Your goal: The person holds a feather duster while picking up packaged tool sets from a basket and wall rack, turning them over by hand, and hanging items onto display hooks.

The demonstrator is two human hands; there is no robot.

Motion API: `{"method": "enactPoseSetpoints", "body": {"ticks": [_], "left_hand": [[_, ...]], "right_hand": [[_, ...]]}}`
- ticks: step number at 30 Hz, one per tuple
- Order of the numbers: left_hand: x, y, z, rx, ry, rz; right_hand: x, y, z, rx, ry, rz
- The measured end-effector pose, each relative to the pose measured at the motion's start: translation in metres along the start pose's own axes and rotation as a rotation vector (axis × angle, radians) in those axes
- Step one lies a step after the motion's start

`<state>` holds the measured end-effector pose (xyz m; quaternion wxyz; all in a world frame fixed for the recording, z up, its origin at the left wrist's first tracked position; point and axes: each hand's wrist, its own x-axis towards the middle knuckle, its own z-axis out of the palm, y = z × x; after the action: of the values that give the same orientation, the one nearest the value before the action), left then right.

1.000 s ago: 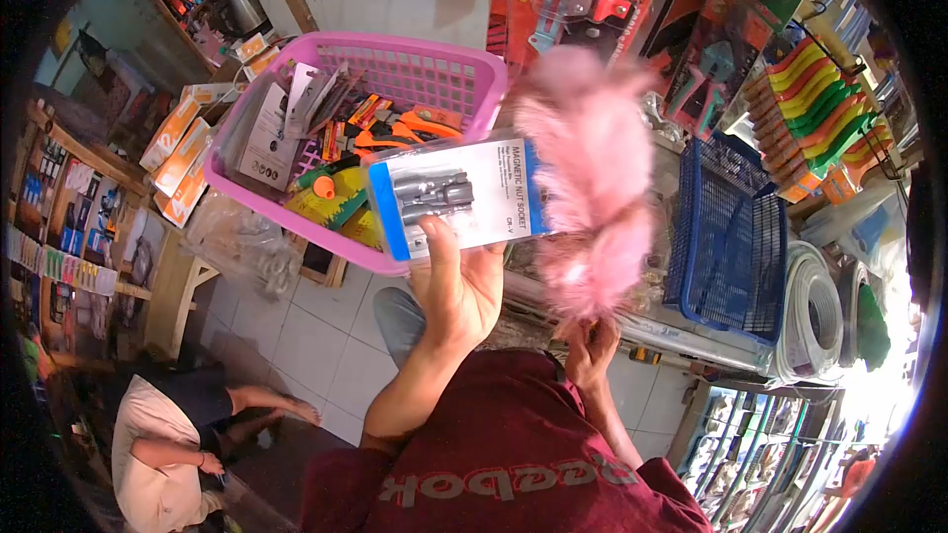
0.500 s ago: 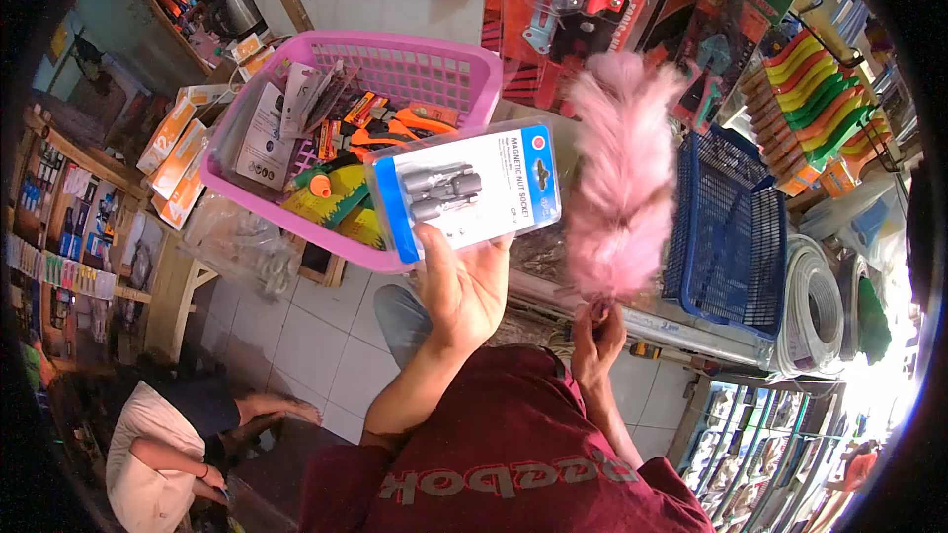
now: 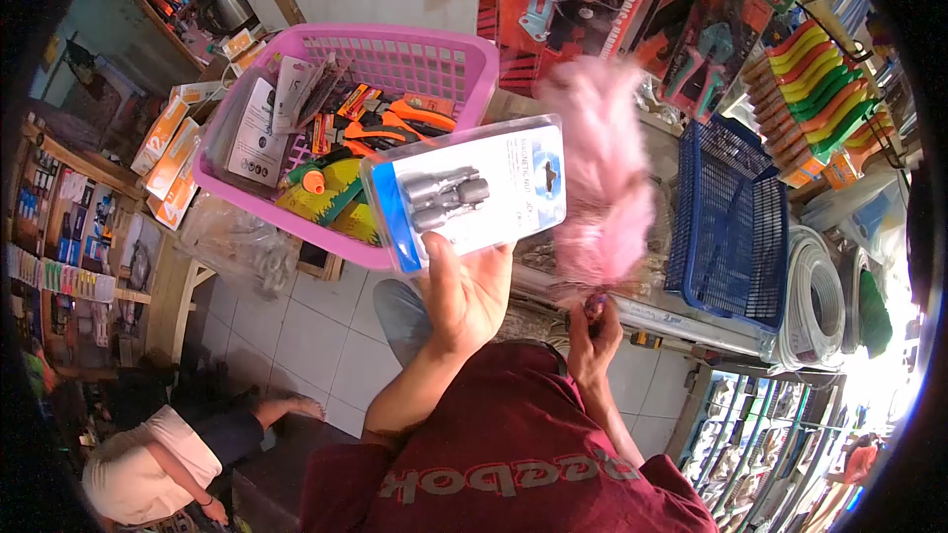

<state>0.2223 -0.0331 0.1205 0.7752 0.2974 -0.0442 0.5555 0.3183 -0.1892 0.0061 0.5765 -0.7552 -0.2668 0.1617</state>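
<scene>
My left hand [image 3: 466,298] grips the lower edge of a clear blister pack of magnetic nut sockets [image 3: 494,178], with its thumb on the front. Grey metal sockets show through the plastic. The pack is tilted and held in front of a pink plastic basket [image 3: 395,37], which holds carded packs and orange-and-black handled tools. In my right hand [image 3: 592,341] is the handle of a fluffy pink duster [image 3: 602,178]. Its feathery head points up, blurred by motion, in front of the shelf edge and some red carded goods.
A blue plastic basket [image 3: 731,227] stands on the counter at right, beside coiled white cable [image 3: 812,286]. Red carded hardware [image 3: 583,5] hangs behind. Orange-and-white boxes [image 3: 178,163] lie left of the pink basket. Another person [image 3: 158,464] is low at the bottom left.
The duster has swung to the left and its head is now blurred. The sockets' pack has tilted slightly in my left hand. The other person has shifted lower and to the left.
</scene>
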Motion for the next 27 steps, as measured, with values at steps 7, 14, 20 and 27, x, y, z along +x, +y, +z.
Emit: {"method": "enactPoseSetpoints", "body": {"ticks": [7,14,20,27], "left_hand": [[-0.004,-0.002,-0.007,0.116,0.058,0.024],[0.000,0.002,0.002,0.088,0.003,0.077],[0.006,0.002,0.006,0.119,-0.006,0.069],[0.016,0.001,0.000,0.093,-0.162,0.138]], "right_hand": [[-0.003,-0.008,-0.004,-0.092,-0.139,-0.084],[-0.005,0.001,0.003,0.026,-0.185,-0.323],[-0.007,0.003,0.016,0.243,-0.104,-0.119],[0.008,-0.032,0.015,0.071,-0.144,-0.056]]}}
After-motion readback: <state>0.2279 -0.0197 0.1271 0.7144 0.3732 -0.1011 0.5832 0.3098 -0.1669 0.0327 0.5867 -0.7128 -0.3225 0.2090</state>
